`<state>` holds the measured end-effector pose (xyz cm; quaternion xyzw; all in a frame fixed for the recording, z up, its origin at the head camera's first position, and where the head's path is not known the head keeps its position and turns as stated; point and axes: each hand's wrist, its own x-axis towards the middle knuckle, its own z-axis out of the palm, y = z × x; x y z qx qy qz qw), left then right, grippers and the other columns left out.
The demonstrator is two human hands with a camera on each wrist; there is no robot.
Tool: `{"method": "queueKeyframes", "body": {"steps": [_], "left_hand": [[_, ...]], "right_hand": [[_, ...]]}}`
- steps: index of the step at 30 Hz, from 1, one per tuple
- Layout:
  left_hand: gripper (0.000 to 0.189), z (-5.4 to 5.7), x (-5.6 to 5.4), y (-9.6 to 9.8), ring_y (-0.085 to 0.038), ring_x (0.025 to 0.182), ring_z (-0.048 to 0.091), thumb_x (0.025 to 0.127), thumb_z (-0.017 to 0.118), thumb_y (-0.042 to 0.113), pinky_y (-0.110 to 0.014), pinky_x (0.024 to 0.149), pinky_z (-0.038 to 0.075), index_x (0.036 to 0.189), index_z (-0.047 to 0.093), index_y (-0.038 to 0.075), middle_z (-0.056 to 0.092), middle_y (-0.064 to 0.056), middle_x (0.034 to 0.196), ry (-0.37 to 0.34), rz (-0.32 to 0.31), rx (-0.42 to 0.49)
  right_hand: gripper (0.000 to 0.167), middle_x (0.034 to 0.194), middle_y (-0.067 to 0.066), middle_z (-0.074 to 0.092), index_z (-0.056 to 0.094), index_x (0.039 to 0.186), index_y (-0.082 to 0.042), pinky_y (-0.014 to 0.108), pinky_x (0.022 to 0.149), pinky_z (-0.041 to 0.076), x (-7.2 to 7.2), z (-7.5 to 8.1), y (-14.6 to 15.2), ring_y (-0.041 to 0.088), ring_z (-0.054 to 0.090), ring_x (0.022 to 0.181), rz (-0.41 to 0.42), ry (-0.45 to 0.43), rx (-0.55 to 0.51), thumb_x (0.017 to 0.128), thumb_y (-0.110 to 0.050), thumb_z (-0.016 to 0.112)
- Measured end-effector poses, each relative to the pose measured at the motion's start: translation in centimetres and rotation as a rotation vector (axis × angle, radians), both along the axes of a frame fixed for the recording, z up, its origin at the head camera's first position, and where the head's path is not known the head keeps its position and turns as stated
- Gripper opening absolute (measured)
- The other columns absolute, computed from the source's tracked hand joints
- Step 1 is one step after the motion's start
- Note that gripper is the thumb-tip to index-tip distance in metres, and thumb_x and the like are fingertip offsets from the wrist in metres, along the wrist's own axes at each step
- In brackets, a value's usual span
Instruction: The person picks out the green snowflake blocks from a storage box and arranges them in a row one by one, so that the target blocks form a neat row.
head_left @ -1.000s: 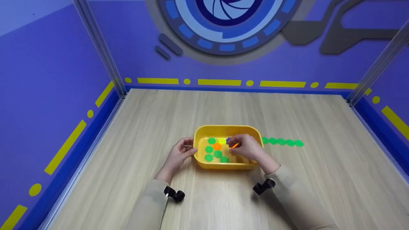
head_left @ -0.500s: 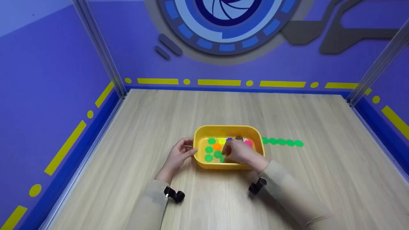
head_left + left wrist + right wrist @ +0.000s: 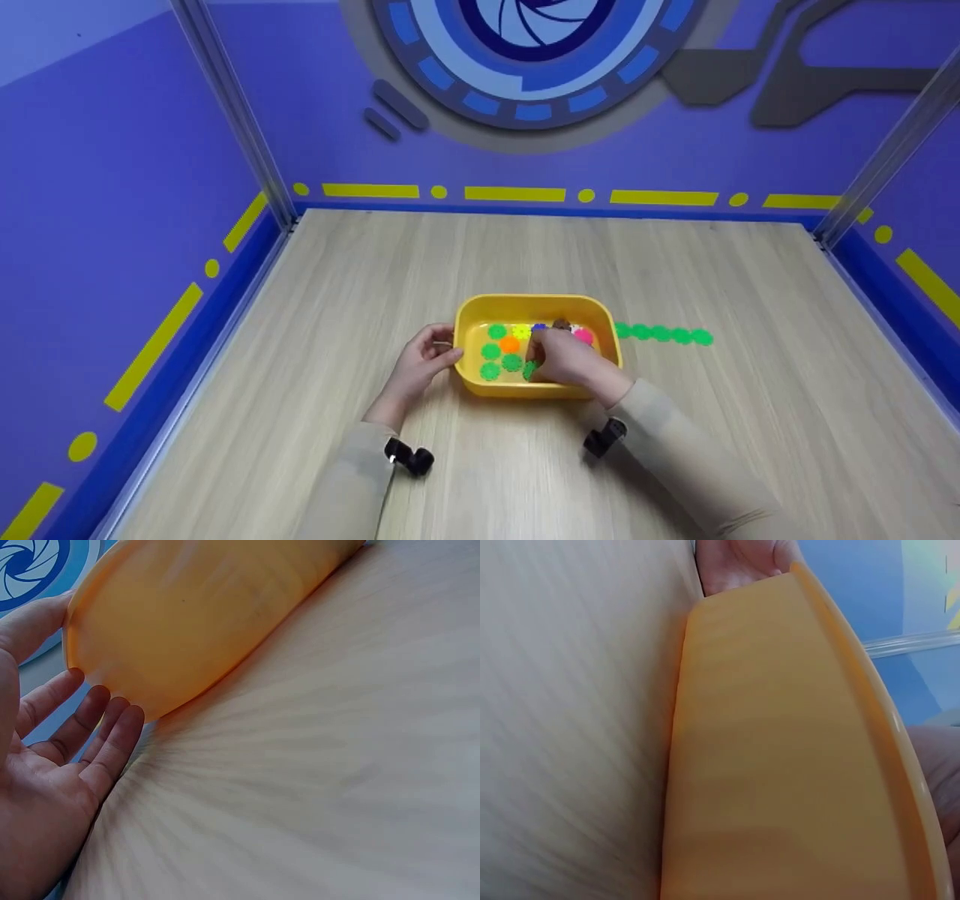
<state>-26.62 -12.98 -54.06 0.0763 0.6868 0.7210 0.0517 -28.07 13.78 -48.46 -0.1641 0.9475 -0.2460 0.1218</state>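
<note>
Blue-purple walls [image 3: 300,105] with yellow dashes [image 3: 514,193] and metal corner posts [image 3: 231,105] border my pale wood-grain tabletop [image 3: 495,465]. The yellow tub [image 3: 534,391] stands on it, gripped at its left end by my left hand [image 3: 417,363]; inside, my right hand [image 3: 574,357] bends over a green disc [image 3: 529,370], whether pinching it I cannot tell.

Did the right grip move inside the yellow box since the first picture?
Yes. Against the yellow box, which stayed put, the right grip shifted a little left and down in the head view, uncovering the pink piece.
</note>
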Motion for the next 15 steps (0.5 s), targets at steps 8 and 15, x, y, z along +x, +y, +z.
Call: {"method": "queueKeyframes", "body": {"steps": [8,15], "left_hand": [[0.047,0.1,0.1,0.1,-0.014,0.103,0.062,0.093,0.073,0.006,-0.023,0.086,0.055,0.136,0.055,-0.002,0.062,-0.018,0.126,-0.022,0.007,0.012],[0.047,0.2,0.2,0.1,-0.014,0.103,0.062,0.094,0.072,0.007,-0.022,0.085,0.055,0.136,0.055,-0.002,0.060,-0.022,0.131,-0.017,0.004,-0.005]], "right_hand": [[0.016,0.080,0.001,0.062,0.070,0.086,-0.012,0.029,0.072,0.045,0.1,0.6,1.1,0.017,0.053,0.076,-0.014,0.011,-0.076,0.081,-0.003,0.081],[0.010,0.087,0.003,0.066,0.075,0.090,-0.013,0.029,0.073,0.051,0.2,0.9,1.9,0.017,0.059,0.079,-0.080,-0.032,-0.135,0.086,-0.005,0.079]]}}
